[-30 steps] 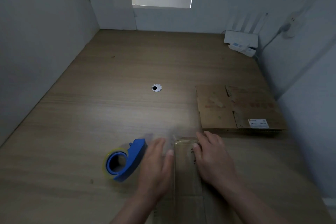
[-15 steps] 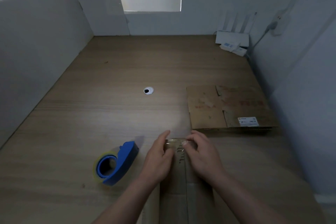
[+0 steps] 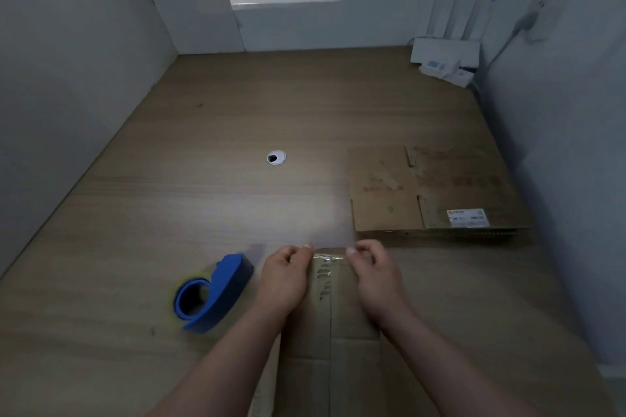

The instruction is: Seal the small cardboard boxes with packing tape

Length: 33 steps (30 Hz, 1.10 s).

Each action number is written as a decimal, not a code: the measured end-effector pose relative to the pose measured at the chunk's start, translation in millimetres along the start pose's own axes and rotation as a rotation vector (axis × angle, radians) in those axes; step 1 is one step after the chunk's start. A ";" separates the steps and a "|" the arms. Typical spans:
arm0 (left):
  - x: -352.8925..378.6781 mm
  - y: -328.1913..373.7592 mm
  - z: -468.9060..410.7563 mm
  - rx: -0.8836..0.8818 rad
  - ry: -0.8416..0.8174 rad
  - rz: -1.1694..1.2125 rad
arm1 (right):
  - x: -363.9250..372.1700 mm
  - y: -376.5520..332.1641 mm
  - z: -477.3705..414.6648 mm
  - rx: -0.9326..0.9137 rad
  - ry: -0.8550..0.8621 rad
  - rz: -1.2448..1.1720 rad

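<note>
The small cardboard box (image 3: 330, 332) sits on the counter (image 3: 203, 213) just before the person. The left hand (image 3: 284, 278) and right hand (image 3: 377, 278), fingers curled, each pinch a corner of the clear tape strip (image 3: 327, 267) at its far edge. The box looks light yet stiff enough to press on, the tape thin and clingy (likely to wrinkle), so hold it by its corners.
</note>
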State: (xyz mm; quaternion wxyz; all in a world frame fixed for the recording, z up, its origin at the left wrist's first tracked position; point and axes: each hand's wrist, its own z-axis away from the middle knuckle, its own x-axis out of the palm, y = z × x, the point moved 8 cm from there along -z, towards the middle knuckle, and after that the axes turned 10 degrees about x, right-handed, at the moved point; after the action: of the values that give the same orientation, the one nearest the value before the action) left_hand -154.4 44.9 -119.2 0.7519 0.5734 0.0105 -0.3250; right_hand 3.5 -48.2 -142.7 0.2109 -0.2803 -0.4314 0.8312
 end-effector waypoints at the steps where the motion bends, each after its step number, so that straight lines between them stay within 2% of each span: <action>1: 0.7 -2.3 1.1 -0.032 -0.007 0.020 | 1.6 0.8 -0.4 0.010 -0.019 -0.025; 5: 0.6 -5.3 -3.1 -0.095 -0.017 0.025 | 5.1 3.5 0.7 0.058 -0.008 -0.114; 9: 0.1 -6.7 -5.2 -0.123 -0.134 -0.237 | -0.7 0.1 5.0 0.039 0.092 -0.064; 14: -17.5 5.9 50.8 0.215 -0.118 -0.671 | -23.1 8.2 24.0 0.070 0.288 -0.001; 18: -30.5 -21.7 120.7 0.289 -0.098 -0.888 | -39.8 27.4 53.5 0.162 0.509 0.012; 20: -30.3 -38.5 131.7 0.329 -0.054 -0.860 | -46.7 40.4 72.8 0.214 0.595 -0.005; 22: -32.8 -47.5 131.0 0.377 0.011 -0.672 | -52.7 53.9 87.6 0.259 0.612 0.005; 25: -45.9 -48.7 119.8 0.477 0.084 -0.415 | -65.1 55.1 96.2 0.202 0.510 0.253; 27: -49.3 -48.7 110.5 0.505 0.051 -0.332 | -72.7 51.5 102.9 0.129 0.455 0.434; 30: -46.9 -48.1 97.4 0.496 -0.033 -0.277 | -77.6 54.8 112.5 0.082 0.383 0.580; 33: -49.7 -43.4 90.5 0.409 -0.007 -0.282 | -78.0 56.1 123.4 0.056 0.337 0.632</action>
State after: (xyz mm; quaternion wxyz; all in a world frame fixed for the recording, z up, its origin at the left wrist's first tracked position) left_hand -247.6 -15.7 -106.0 0.5677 0.7054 0.0220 -0.4239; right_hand -23.7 -198.6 -109.4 0.0193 -0.5272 -0.2598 0.8088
